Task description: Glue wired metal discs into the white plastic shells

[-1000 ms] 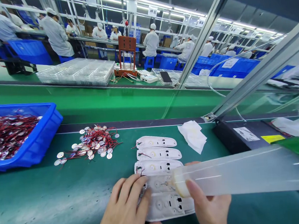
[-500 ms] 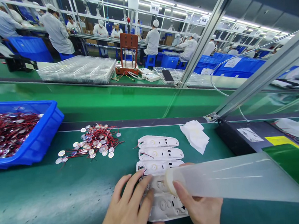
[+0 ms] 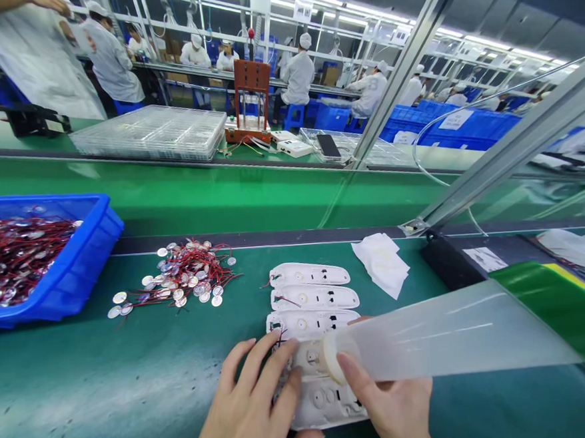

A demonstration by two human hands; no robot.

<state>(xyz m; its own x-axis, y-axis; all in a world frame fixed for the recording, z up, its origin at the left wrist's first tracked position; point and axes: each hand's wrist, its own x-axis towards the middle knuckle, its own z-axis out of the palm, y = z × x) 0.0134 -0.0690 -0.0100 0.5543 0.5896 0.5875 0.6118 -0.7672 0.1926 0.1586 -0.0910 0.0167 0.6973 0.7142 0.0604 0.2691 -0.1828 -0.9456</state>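
Observation:
My right hand (image 3: 392, 399) is closed around the cream round end of a long translucent tube-like piece (image 3: 445, 335). That end sits over a white plastic shell (image 3: 307, 355) with moulded round recesses. The piece slants off to the right and ends in a green part (image 3: 554, 307); its exact kind is unclear. With fingers spread, my left hand (image 3: 255, 402) lies on the left ends of the two nearest shells, its fingertips beside thin dark and red wires. Beyond are three more white shells (image 3: 314, 297) in a row, each with a round disc in it.
Left of the shells lies a heap of wired discs (image 3: 191, 273), and a blue bin (image 3: 76, 274) holds many more. White paper (image 3: 382, 265) and a black case (image 3: 456, 261) are to the right. A slanted metal post (image 3: 402, 71) rises behind; co-workers sit beyond.
The green end of the translucent piece has shifted up and to the left. My hands have barely moved. At the far left, a person in a white coat now stands nearer.

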